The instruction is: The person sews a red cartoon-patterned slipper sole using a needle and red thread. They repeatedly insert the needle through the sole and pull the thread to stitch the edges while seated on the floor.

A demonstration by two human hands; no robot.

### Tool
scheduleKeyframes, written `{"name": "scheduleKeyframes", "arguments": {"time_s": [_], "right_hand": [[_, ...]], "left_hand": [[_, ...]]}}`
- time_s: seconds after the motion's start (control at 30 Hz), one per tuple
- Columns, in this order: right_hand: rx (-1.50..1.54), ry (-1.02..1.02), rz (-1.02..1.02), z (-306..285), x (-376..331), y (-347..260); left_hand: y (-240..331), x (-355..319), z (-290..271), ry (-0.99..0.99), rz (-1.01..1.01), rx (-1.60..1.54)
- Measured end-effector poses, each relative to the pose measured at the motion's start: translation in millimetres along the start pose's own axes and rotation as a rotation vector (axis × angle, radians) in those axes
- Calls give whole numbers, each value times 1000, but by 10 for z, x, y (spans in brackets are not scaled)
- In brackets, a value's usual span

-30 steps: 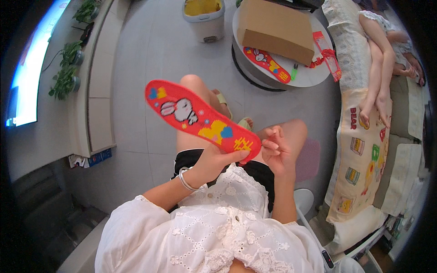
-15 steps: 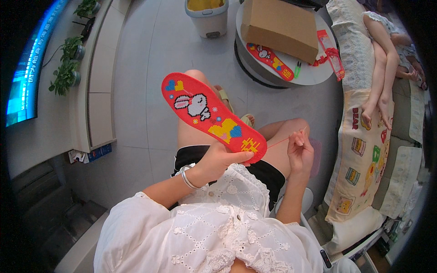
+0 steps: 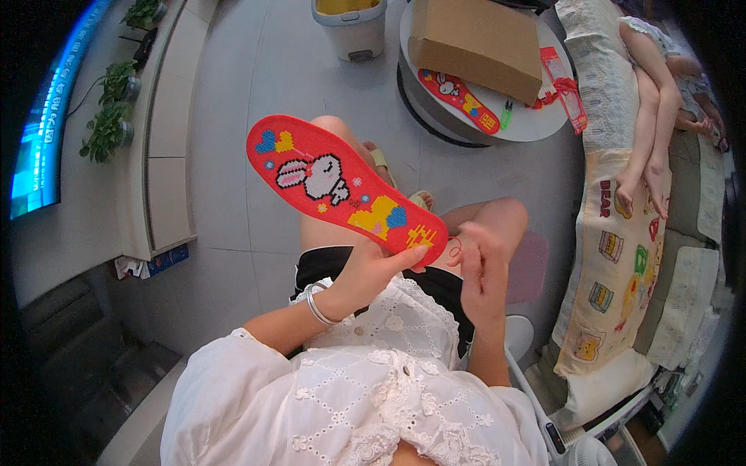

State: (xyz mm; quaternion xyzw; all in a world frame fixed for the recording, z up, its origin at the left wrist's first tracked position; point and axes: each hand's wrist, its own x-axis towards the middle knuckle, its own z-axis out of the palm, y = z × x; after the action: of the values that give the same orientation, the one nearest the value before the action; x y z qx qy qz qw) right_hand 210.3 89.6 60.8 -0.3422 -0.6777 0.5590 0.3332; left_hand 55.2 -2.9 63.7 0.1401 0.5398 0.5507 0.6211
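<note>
In the head view, the left hand (image 3: 373,272) grips a red insole (image 3: 350,200) by its heel end, thumb on the upper face and fingers underneath; the insole slants up over the lap, its rabbit and heart pattern facing the camera. The right hand (image 3: 486,272) is blurred, fingers bent, just beside that heel; a loop of red thread (image 3: 456,250) curls near its fingertips, though I cannot tell whether they pinch it. Beyond the feet, a pale bin (image 3: 353,35) shows yellow (image 3: 346,5) in its open top. On the round table (image 3: 536,130) sits a cardboard box (image 3: 474,43), its contents hidden. Near it lie another insole (image 3: 458,101), a small green tool (image 3: 507,115) and a red-edged packet (image 3: 573,115) with tangled red strands (image 3: 566,88) at it, inside or on top unclear. Leafy plants (image 3: 109,136) grow in pots (image 3: 127,132) at left.
</note>
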Motion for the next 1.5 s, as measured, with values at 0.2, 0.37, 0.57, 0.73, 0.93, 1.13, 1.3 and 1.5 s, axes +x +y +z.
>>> {"name": "scheduleKeyframes", "arguments": {"time_s": [0.2, 0.37, 0.57, 0.73, 0.93, 1.13, 1.3, 1.5], "right_hand": [[-283, -125, -97, 35, 2, 4], [-278, -210, -119, -9, -23, 143], [604, -6, 224, -268, -109, 224], [1092, -30, 354, -276, -131, 329], [1426, 307, 525, -684, -191, 817], [1407, 508, 358, -1264, -217, 1111], [1255, 473, 272, -1355, -209, 1128], [681, 259, 461, -627, -147, 650]], "left_hand": [[18, -12, 18, -18, 7, -15], [-19, -29, -2, -10, -11, 46], [71, 0, -64, 10, -22, -83], [90, 7, -102, 30, -78, -172], [117, -39, -164, 15, -140, -236], [149, -46, -175, -1, -171, -271], [118, -47, -134, -18, -207, -256], [115, -37, -96, -23, -221, -153]]}}
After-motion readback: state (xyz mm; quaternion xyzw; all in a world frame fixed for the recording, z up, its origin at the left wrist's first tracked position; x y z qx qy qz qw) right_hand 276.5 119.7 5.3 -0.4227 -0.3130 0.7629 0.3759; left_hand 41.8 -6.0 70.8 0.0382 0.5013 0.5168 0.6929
